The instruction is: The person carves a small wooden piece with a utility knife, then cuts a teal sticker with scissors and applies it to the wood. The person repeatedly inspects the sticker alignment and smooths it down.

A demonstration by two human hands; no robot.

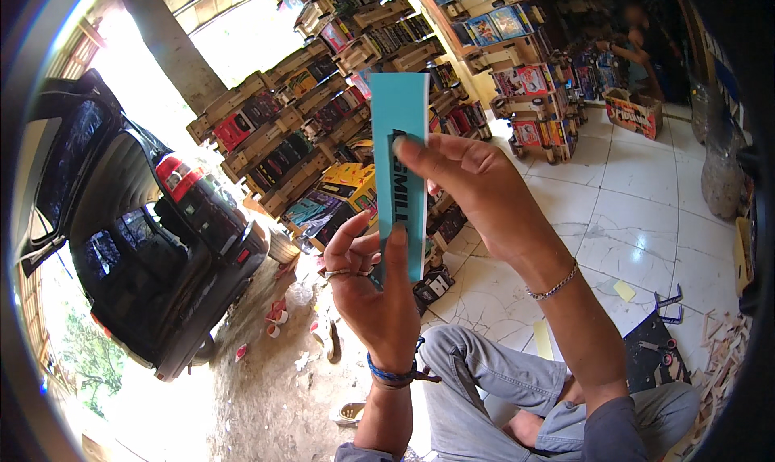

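Observation:
Upright in front of me is a long turquoise panel (401, 99) with a pale edge down its right side. Dark lettering (398, 183) runs lengthwise along its face. My left hand (367, 292) grips the lower part, thumb on the face and its other fingers partly hidden behind. Higher up, my right hand (480, 183) pinches the right edge. Its thumb presses on the face at the top end of the lettering, and most of its fingertips are behind the panel. Whether the lettering is a sticker or printed, I cannot tell.
Wooden toy trucks (278, 151) stand stacked behind the panel. A dark car (153, 244) with its tailgate raised is at left. Scissors (668, 359) lie on a black sheet (646, 333) at right, near wood strips (714, 373). A cardboard box (634, 113) sits far right; another person is behind it.

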